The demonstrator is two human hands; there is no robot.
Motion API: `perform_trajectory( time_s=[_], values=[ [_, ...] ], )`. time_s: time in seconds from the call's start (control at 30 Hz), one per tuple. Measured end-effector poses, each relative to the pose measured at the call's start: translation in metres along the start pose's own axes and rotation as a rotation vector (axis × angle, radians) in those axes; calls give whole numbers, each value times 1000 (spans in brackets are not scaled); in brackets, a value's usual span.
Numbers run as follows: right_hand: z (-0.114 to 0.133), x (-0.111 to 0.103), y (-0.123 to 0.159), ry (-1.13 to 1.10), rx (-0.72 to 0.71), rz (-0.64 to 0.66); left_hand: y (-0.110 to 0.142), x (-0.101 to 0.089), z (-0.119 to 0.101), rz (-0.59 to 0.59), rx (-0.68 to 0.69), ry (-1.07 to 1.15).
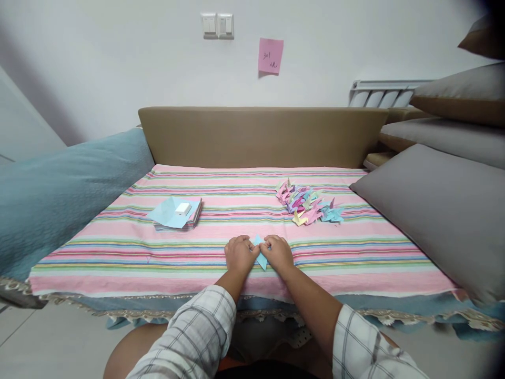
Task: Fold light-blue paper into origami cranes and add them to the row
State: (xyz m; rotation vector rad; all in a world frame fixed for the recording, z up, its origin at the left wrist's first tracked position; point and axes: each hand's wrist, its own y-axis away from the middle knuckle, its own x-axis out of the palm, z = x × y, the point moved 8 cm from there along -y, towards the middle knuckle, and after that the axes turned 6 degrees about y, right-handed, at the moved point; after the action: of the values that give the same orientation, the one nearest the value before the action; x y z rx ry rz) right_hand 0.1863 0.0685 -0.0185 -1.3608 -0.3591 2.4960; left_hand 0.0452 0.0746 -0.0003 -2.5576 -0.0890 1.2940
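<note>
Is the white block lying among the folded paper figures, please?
No, the white block sits on the stack of paper, apart from the folded figures.

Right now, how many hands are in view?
2: the left hand at the left side of the folded blue paper, the right hand at its right side.

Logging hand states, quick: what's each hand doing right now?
Left hand: closed, fingertips pinching the folded blue paper.
Right hand: closed, fingertips pinching the same paper from its other side.
</note>
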Motion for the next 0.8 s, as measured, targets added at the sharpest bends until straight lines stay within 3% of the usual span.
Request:
perform_trajectory(
  time_s=[0.43, 0.8],
  values=[
    [2, -6, 6, 56, 48, -11, 2, -3, -1, -6, -43, -61],
    [7, -6, 8, 37, -11, 28, 6, -1, -4, -14, 71, -56]
  ],
)
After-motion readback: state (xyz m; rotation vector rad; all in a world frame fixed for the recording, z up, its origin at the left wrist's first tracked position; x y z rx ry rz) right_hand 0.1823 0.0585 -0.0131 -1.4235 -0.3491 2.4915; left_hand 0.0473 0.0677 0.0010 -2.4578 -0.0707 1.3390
